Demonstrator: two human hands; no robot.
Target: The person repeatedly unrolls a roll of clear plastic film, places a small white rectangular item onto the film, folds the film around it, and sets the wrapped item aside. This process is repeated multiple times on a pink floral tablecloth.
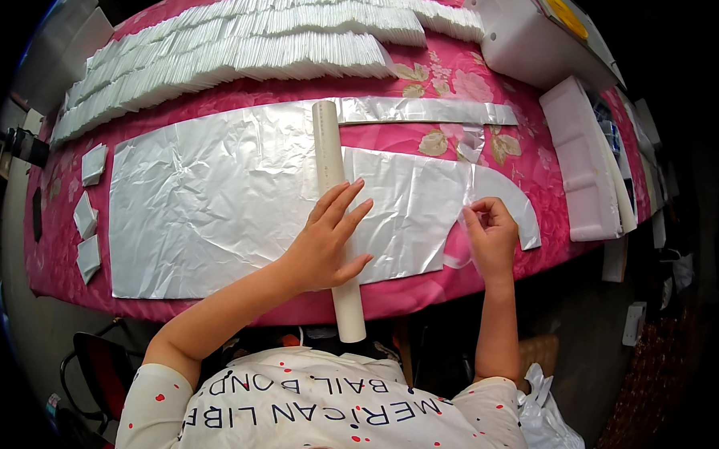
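A large silvery foil-like sheet (200, 193) lies wrinkled over the table. Across it rests a long pale tube (328, 143), its near end jutting past the table edge. My left hand (320, 247) lies on the tube with fingers spread. To its right, my right hand (494, 234) is closed in a pinch on a thin shiny strip (469, 177) that runs up from the fingertips. Beside that hand is the rounded end (514, 203) of the silvery material. A folded silvery band (429, 110) extends right from near the tube's far end.
Long rows of stacked white folded pieces (246, 55) line the far side. Several small white folded pieces (89, 214) sit at the left. On the right stand a white foam box (536, 32) and a white tray (578, 170). The pink floral tablecloth (454, 80) covers the table.
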